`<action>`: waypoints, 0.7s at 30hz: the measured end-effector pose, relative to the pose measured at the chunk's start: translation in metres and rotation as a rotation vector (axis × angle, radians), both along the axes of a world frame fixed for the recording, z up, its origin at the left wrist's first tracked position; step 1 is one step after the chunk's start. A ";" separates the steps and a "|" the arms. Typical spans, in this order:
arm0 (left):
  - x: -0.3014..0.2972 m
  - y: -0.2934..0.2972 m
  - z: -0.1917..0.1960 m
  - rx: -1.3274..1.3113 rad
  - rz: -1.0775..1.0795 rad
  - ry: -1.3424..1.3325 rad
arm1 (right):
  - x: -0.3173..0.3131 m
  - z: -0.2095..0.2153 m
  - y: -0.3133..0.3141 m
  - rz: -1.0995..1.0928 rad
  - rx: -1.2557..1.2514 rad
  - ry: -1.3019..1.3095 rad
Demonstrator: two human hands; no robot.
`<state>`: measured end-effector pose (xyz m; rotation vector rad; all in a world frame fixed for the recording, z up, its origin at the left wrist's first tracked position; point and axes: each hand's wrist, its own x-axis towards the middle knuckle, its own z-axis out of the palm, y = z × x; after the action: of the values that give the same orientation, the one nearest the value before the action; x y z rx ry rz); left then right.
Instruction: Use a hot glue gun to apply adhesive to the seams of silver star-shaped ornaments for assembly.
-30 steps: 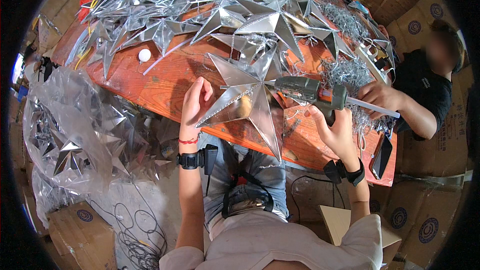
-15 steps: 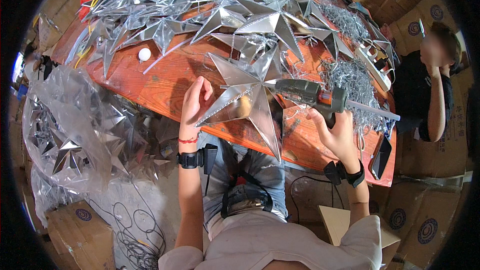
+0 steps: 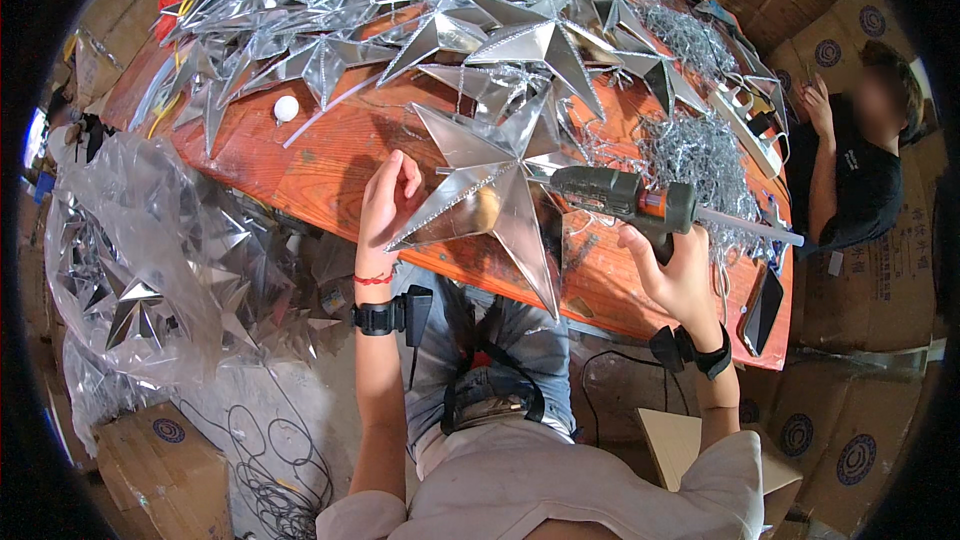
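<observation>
At the far left, a clear plastic bag (image 3: 150, 270) of finished silver stars is sitting beside my knee, off the orange table (image 3: 330, 165). A small white ball (image 3: 286, 107) is lying on the bare tabletop, well apart from my work.

My left hand (image 3: 388, 202) is steadying the large silver star (image 3: 497, 185) by its left point. The fingers are curling loosely, with the fingertips touching the foil edge; I cannot tell how firm the pinch is. The star is lying near the table's front edge, directly before me, its lowest point overhanging toward my lap.

My right hand (image 3: 678, 275) is gripping the handle of the glue gun (image 3: 625, 195), fingers closed round it. The nozzel end is pointing left at the star's right side, at or just beside the centre ridge; whether it is touching I cannot tell.

Assessment: I am judging that the left hand should be keeping the star flat and clear of the nozzle's path, and that the gun should be staying level so the bead lands on the seam, not the face.

Further right, tangled silver tinsel (image 3: 700, 155) is lying just behind the gun, a snagging risk. A dark phone (image 3: 763, 308) is resting at the table's corner. Another person (image 3: 850, 175) is sitting at the far end.
</observation>
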<state>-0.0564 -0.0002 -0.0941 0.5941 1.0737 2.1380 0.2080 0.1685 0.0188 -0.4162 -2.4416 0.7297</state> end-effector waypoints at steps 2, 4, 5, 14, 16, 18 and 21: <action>0.000 -0.002 0.000 -0.012 -0.006 -0.028 | 0.000 0.004 -0.004 -0.014 -0.032 -0.026; 0.001 -0.001 0.002 -0.019 0.001 -0.036 | 0.001 0.005 -0.005 -0.013 -0.037 -0.027; 0.002 0.000 0.003 -0.020 0.011 -0.031 | 0.002 0.005 -0.006 -0.004 -0.026 -0.015; 0.002 -0.001 0.003 -0.035 0.019 -0.015 | 0.008 0.010 -0.011 0.006 0.045 0.001; 0.003 -0.001 0.003 -0.044 0.030 0.000 | 0.008 0.014 -0.014 0.002 0.044 -0.001; 0.004 0.000 0.005 -0.068 0.062 0.027 | 0.011 0.015 -0.016 0.003 -0.019 -0.020; 0.003 0.000 0.002 -0.049 0.036 -0.013 | 0.016 0.014 -0.015 0.005 0.138 -0.021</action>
<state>-0.0539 -0.0005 -0.0920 0.5412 1.1338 2.1368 0.2238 0.1534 0.0327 -0.3655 -2.4955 0.5576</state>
